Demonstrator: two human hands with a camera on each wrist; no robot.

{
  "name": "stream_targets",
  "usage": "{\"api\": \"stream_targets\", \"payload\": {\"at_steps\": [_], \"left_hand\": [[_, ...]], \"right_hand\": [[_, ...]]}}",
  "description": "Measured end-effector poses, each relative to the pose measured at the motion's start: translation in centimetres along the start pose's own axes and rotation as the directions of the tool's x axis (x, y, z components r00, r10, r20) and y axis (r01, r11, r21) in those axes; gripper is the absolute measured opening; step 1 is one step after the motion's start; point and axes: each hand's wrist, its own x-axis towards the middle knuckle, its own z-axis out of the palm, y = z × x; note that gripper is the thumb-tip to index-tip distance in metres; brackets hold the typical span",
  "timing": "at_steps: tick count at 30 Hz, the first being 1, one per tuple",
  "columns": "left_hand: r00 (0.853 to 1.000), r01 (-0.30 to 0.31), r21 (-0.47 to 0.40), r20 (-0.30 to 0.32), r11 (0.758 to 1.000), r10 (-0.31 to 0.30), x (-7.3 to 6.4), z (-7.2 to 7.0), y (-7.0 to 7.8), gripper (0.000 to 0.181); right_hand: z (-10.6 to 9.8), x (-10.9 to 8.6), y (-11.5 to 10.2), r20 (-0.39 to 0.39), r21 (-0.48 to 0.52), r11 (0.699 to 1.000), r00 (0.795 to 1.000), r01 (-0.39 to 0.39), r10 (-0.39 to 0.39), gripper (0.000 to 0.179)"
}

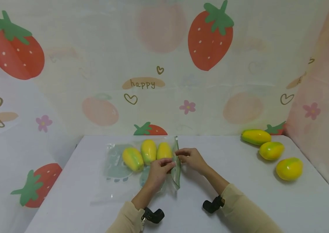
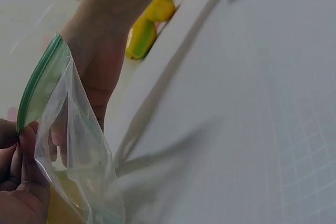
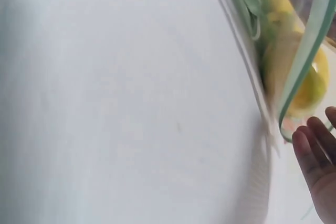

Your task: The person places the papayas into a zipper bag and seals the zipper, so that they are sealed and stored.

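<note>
A clear zip bag [image 1: 115,191] with a grey-green print lies on the table, its opening with the green zip strip [image 1: 177,176] facing right. Three yellow-green fruits [image 1: 148,151], like mangoes or papayas, lie within the bag's outline. My left hand [image 1: 158,173] pinches the near side of the bag's mouth between thumb and fingers, as the left wrist view also shows. On the far side of the strip, my right hand [image 1: 193,159] has its fingers at the bag's mouth. Those fingers [image 3: 310,156] look straight beside the strip in the right wrist view; whether they touch it is unclear.
Three more fruits of the same kind [image 1: 289,169] lie in a slanting row at the table's right. A patterned cloth [image 1: 205,87] with strawberries stands behind the white table [image 1: 240,207]. Each wrist wears a black camera [image 1: 212,205].
</note>
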Motion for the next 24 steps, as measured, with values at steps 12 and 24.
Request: {"api": "stream_targets", "payload": {"at_steps": [12, 24], "left_hand": [[1.0, 0.026, -0.008, 0.004, 1.0, -0.026, 0.0, -0.1, -0.4, 0.031], [0.999, 0.046, -0.008, -0.014, 0.999, -0.046, -0.4, 0.1, -0.3, 0.03]], "right_hand": [[-2.6, 0.0, -0.3, -0.047, -0.042, 0.999, 0.999, 0.005, -0.007, 0.027], [-5.2, -1.3, -0.4, -0.083, -0.047, 0.998, 0.996, -0.035, 0.031, 0.029]]}}
